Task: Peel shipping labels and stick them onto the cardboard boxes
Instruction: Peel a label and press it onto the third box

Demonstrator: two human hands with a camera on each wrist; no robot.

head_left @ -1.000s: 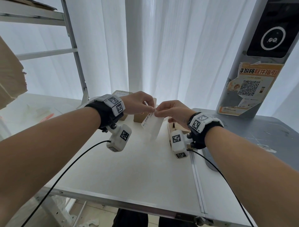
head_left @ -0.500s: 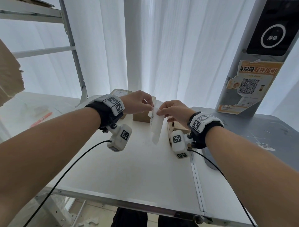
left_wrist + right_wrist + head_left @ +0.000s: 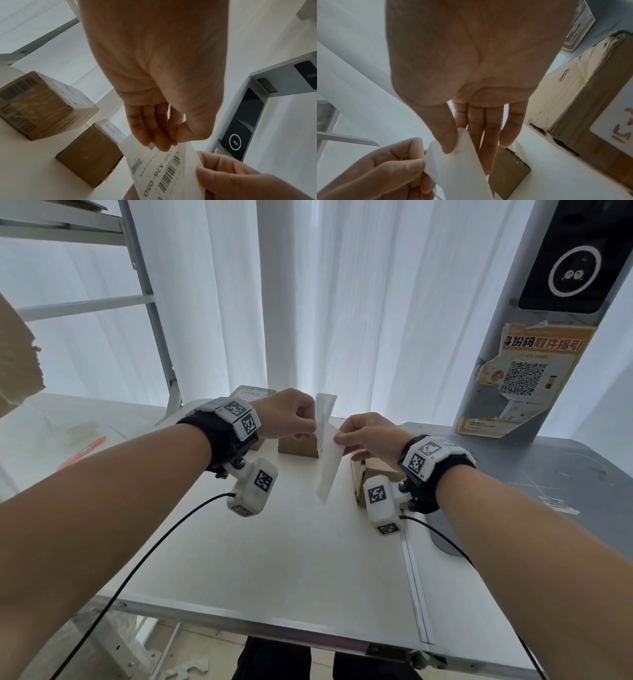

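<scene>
Above the white table, both hands hold a white shipping label that stands almost edge-on. My left hand pinches its top between thumb and fingers. The printed barcode side of the label shows below my left hand. My right hand pinches the plain white backing sheet between thumb and fingers. Three cardboard boxes stand beyond the hands. One box is behind the label, and a labelled box is on the left. The third box lies under my right wrist.
A grey kiosk post with a black screen and an orange QR poster stands on a grey table at the right. A metal shelf frame rises at the left. White curtains hang behind. Cables trail from both wrist cameras.
The label has turned from hanging flat to nearly edge-on. Its upper end now stands above the hands, and both hands have risen slightly.
</scene>
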